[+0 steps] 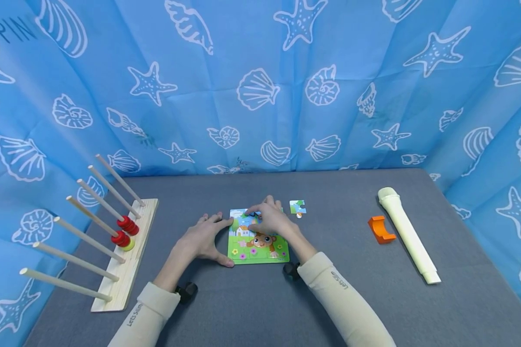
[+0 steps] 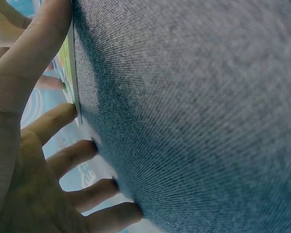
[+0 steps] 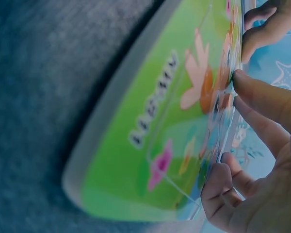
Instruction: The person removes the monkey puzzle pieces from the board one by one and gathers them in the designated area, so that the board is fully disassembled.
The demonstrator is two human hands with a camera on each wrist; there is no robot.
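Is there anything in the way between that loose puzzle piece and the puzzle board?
Only the right hand, which reaches over the upper right of the puzzle board and hides part of it. On the tabletop between the loose piece and the board, nothing visible lies.

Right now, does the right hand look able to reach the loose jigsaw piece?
Probably yes: the loose jigsaw piece lies just off the right side of the monkey jigsaw puzzle, with nothing visible between it and the right hand.
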